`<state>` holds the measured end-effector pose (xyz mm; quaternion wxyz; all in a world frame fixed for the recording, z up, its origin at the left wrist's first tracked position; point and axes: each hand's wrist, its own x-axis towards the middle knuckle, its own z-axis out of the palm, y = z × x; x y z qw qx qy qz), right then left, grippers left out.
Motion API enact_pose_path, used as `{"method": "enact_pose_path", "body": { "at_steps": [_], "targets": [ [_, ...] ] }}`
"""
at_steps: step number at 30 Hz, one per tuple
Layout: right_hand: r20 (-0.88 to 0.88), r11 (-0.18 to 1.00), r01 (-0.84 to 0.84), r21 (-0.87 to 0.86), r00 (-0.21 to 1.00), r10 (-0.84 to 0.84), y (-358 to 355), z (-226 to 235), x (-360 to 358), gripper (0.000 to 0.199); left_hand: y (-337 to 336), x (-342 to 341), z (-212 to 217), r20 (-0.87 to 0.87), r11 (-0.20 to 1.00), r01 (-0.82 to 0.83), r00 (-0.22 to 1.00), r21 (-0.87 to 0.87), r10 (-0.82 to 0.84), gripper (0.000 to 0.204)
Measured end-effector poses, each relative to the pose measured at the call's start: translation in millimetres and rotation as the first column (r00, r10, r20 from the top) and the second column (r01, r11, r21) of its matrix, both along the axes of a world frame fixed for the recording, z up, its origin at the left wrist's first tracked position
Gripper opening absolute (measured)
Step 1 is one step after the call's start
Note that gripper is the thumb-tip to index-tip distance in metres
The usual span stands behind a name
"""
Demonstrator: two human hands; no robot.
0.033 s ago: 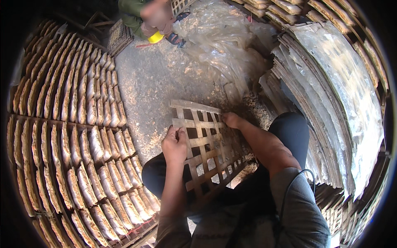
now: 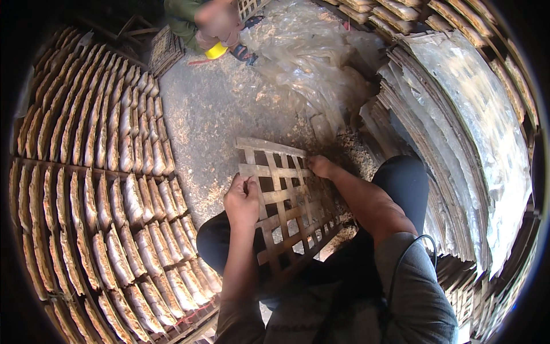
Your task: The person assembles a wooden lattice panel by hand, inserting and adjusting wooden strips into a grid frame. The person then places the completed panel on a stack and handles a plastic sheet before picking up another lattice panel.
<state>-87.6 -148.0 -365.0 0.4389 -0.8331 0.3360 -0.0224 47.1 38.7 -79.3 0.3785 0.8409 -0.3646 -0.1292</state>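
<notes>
A woven lattice rack of flat wooden or bamboo slats [image 2: 277, 196] stands tilted between my knees, its far rail raised off the floor. My left hand [image 2: 241, 202] is closed on its left edge, fingers curled and thumb against the slats. At the far right corner, my right hand [image 2: 321, 166] pinches the rack's other edge, with the forearm reaching across my right thigh. The rack's near end rests close to my lap, in shadow. Through its square gaps, dark ground and pale crumbs show.
Tall rows of stacked slabs with tan, crumbly edges [image 2: 129, 200] line the left side. At right stands a leaning pile of sheets under clear plastic [image 2: 458, 109]. Crumpled plastic film [image 2: 309, 63] lies on the crumb-strewn floor [image 2: 215, 109]. Another person [image 2: 195, 28] sits at the far end.
</notes>
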Motion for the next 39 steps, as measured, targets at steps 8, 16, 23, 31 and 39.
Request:
{"method": "enact_pose_path", "body": {
  "at_steps": [8,16,23,31,39],
  "targets": [
    [-0.085,0.94,0.315,0.127,0.948,-0.306,4,11,20,0.021,-7,1,5,0.03,1.0,0.001,1.0,0.018,-0.002,0.012],
    [-0.169,0.896,0.444,0.004,0.884,-0.437,41,42,32,0.03,-2,3,6,0.067,0.998,-0.018,0.998,0.067,0.014,0.012],
    [-0.032,0.921,0.362,-0.147,0.929,-0.37,32,17,13,0.032,-10,3,5,0.111,0.998,0.017,0.994,0.056,-0.023,0.012],
    [0.097,0.905,0.159,-0.394,0.987,-0.131,25,55,12,0.025,-15,-2,7,0.086,0.999,0.002,0.996,0.054,-0.007,0.013],
    [0.173,0.901,0.272,-0.339,0.959,-0.224,36,64,11,0.024,-8,3,7,0.072,0.999,-0.03,0.997,0.037,0.027,0.014]
  ]
}}
